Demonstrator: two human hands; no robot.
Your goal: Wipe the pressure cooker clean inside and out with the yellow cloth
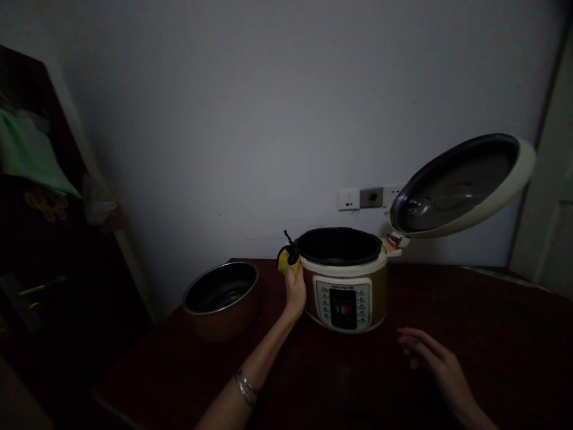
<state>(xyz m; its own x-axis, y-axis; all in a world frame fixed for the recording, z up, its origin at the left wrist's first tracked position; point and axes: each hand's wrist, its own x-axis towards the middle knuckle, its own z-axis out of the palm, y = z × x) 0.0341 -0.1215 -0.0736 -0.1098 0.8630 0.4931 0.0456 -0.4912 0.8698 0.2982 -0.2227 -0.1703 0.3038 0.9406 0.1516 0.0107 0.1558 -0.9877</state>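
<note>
An electric pressure cooker (344,301) with a white front panel stands on the dark red table, its lid (465,185) swung up on a hinge to the right. Its inside is dark. At the left of its rim, my left hand (295,292) grips a yellow cloth (283,260) with black edging and a black loop. Whether the cloth touches the rim I cannot tell. My right hand (430,352) is held over the table to the right of the cooker, fingers loosely bent and apart, holding nothing. Left of the cooker sits a brownish inner pot (226,313) with a dark inside.
The table (358,382) meets a pale wall that has sockets (371,197) behind the cooker. To the left is a dark door with a metal handle (42,286) and a hanging green cloth (31,149). A white door (550,179) stands on the right.
</note>
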